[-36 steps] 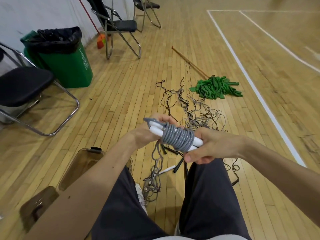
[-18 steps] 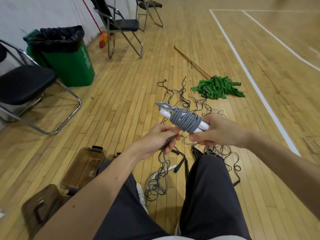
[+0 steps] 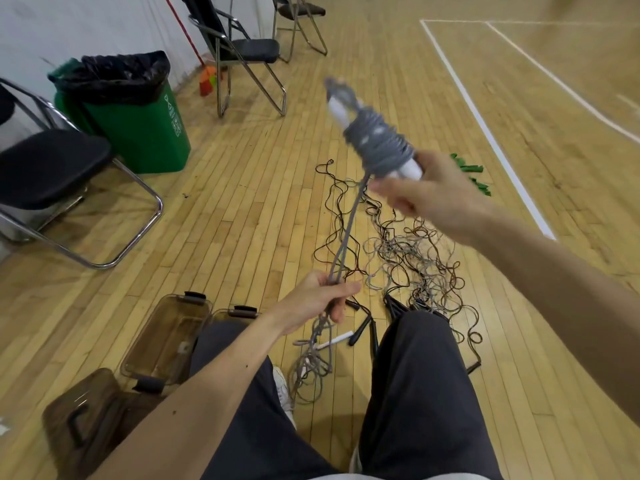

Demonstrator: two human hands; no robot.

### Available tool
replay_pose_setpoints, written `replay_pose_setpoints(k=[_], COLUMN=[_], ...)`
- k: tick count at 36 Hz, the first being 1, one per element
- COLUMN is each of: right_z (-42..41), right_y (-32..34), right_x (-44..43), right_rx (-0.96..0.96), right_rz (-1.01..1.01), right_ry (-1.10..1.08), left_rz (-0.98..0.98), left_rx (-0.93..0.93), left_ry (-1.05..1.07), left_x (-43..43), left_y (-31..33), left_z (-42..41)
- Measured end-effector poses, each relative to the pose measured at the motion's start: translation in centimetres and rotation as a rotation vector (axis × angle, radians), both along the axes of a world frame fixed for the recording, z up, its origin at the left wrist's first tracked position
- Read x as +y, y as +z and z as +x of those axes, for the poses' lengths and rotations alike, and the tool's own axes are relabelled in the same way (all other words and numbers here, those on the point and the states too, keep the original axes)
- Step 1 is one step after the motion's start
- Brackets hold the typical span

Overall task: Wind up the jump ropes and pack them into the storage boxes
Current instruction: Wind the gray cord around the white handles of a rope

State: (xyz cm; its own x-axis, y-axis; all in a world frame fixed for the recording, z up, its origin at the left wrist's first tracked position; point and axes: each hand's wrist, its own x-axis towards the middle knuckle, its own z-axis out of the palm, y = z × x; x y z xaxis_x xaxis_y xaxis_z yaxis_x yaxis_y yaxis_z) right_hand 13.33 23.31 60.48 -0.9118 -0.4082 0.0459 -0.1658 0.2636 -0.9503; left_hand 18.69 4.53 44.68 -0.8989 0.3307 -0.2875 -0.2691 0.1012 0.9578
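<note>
Gripping the white handles (image 3: 410,171) wrapped in grey jump rope (image 3: 375,140), the right hand (image 3: 440,199) is raised, while the left hand (image 3: 317,299) pinches the taut loose strand above the floor tangle (image 3: 412,258).

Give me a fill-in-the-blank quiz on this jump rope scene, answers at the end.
The right hand holds the bundle, wound with ____ rope.
The left hand grips the taut strand leading up to the ____.
The bin beside the chair is ____.
The storage box lies on the person's ____.
Answers: grey, bundle, green, left.
</note>
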Motion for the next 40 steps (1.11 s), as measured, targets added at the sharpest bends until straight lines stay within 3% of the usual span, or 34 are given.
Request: replay_pose_setpoints(k=[5,9,17,22,29,34,40], right_z=[-2.3,-3.5,-5.7,-6.6,-9.1,-10.3,-11.6], right_y=[4.5,6.2,6.2,5.4,5.3,3.6,0.6], right_x=[-0.3,-0.1,1.0,2.1,5.1,7.5,10.4], right_rx=[-0.015,0.070,0.148,0.155,0.133,0.101,0.028], right_rz=[-0.252,-0.258,-0.302,-0.314,-0.399,-0.317,-0.172], right_ry=[-0.122,-0.163,-0.290,-0.379,-0.544,-0.623,-0.769], left_rz=[-0.169,-0.182,-0.368,-0.262,-0.264,-0.211,-0.473], left_rx=[-0.083,-0.149,-0.018,0.027,0.059,0.094,0.199], left_ry=[0.068,0.171,0.143,0.186,0.191,0.204,0.041], left_x=[0.0,0.1,-0.1,-1.1,-1.4,-2.0,-2.7], left_y=[-3.7,-4.5,-6.5,-6.6,-6.2,-5.7,-5.2], left_z=[0.1,-0.1,-0.3,0.1,-0.8,-0.2,0.5])
